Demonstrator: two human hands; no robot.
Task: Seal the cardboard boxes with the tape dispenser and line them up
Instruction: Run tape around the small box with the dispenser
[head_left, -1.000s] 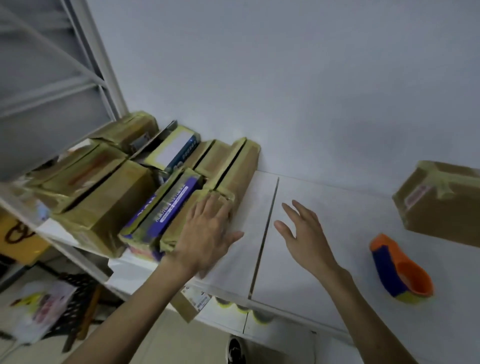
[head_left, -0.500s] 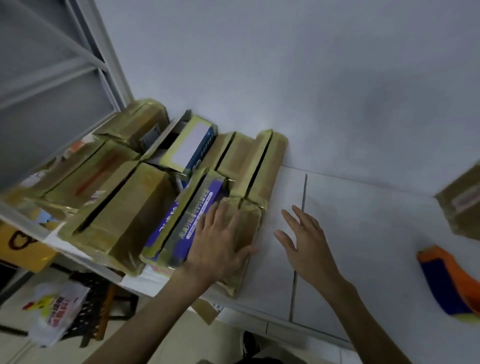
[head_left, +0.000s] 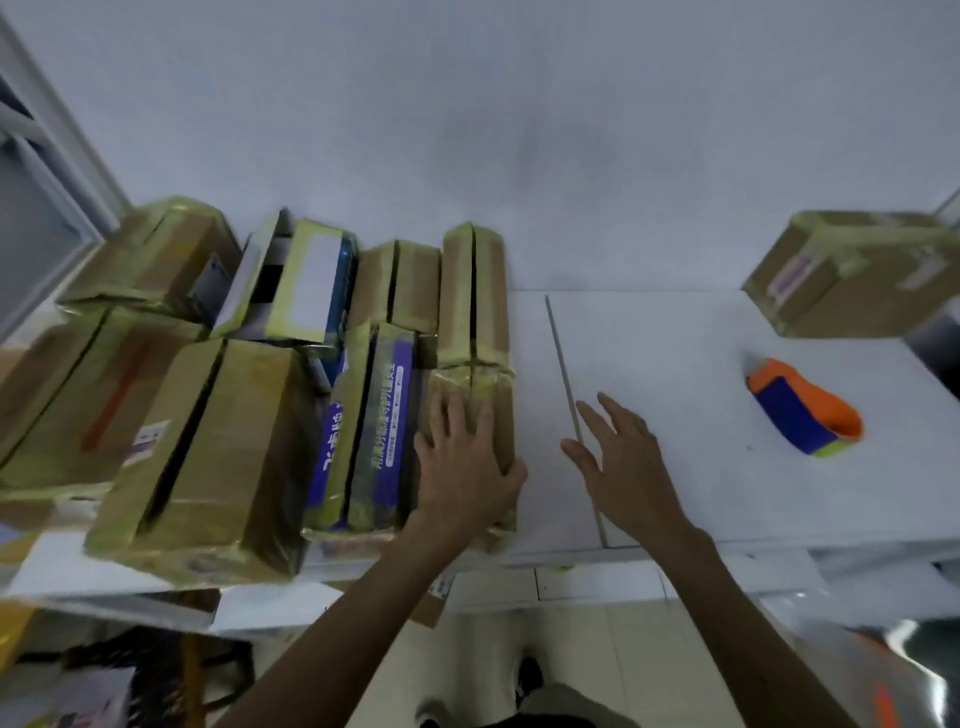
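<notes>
Left hand (head_left: 462, 457) lies flat on the taped box (head_left: 496, 395), gripping nothing.
Likely stiff, light and tape-slick: best clasped by its long sides. Right hand (head_left: 618, 457) hovers open beside it.

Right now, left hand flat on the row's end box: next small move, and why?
Probably reach the right hand toward the lone box at the far right. The end box sits flush against the row under the left hand, the right hand is free, and that box stands apart, seemingly taped already.
</notes>
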